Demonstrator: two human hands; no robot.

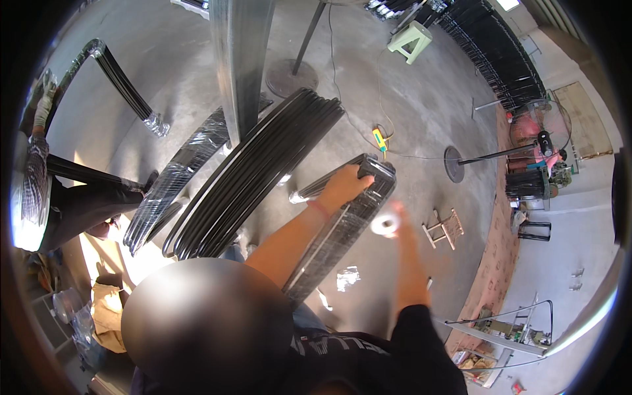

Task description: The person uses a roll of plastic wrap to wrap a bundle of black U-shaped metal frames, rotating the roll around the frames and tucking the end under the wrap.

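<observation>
My left hand (347,187) grips the upper end of a bundle of black tubes (336,238) wrapped in shiny clear film. The bundle slants up from near my body, and its far end bends back down on the left. In my right hand (401,221), blurred by motion, is a roll of clear wrapping film (384,224) with a white core, close to the bundle's right side. Left of my arm, a large stack of bent black tubes (257,174) leans beside a metal post (242,66). Another film-wrapped bundle (176,172) rests beyond that stack.
At the left, another person in a checked sleeve (36,174) stands by bent tubes (122,85). A yellow-green power strip (380,139) with its cable, a small wooden stool (444,228), a green stool (411,41) and a standing fan (541,128) occupy the floor. Film scraps (348,278) lie near me.
</observation>
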